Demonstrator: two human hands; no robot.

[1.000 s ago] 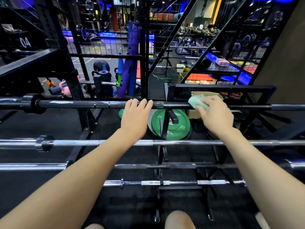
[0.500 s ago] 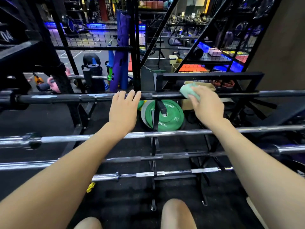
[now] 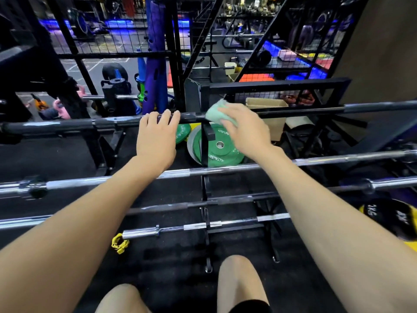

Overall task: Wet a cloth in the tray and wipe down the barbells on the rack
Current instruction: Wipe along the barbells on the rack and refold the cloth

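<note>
Top bar could roll while the cloth works across it

The likeliest trouble is the black top barbell (image 3: 67,125) turning or shifting on the rack (image 3: 204,141) under sideways rubbing; only the left hand (image 3: 156,136) steadies it, and its fingers (image 3: 167,115) merely drape over the shaft, so its grip looks loose rather than clamped. A hard push from the right could also drag the cloth (image 3: 217,112) into the upright hook just beside it, where it might snag or bunch. The tray is not in view, so how wet the cloth is cannot be judged

Both arms reach forward over the lower chrome barbells (image 3: 225,169). The right hand (image 3: 244,132) holds the pale green cloth, fingers curled round it, pressing it on the top bar just right of the rack's centre post. The left hand lies palm down, near the cloth but apart from it
</note>
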